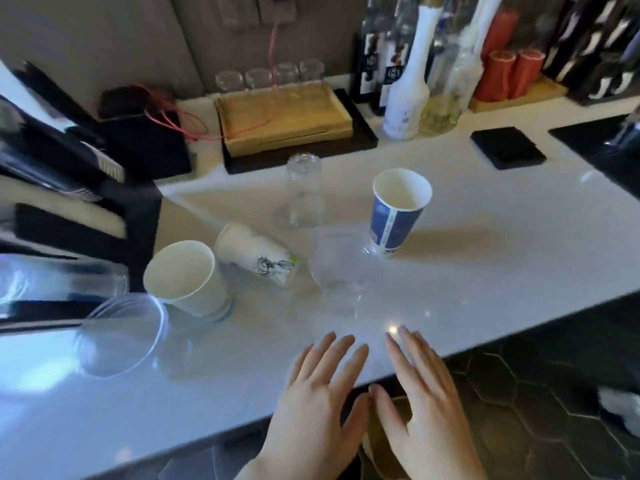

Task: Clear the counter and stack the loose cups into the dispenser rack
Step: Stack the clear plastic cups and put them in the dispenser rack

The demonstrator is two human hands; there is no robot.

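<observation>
Nearby, over the near edge of the white counter (485,216), the left hand (318,396) and right hand (422,400) hover side by side, palms down, fingers spread, holding nothing. Beyond them stands an upright clear plastic cup (337,271). Right of that cup stands a blue paper cup (396,211); left of it a white printed cup (254,252) lies on its side, and farther left stands a plain white cup (187,275). Another clear cup (121,336) lies tipped beside the black rack (104,216) at far left.
</observation>
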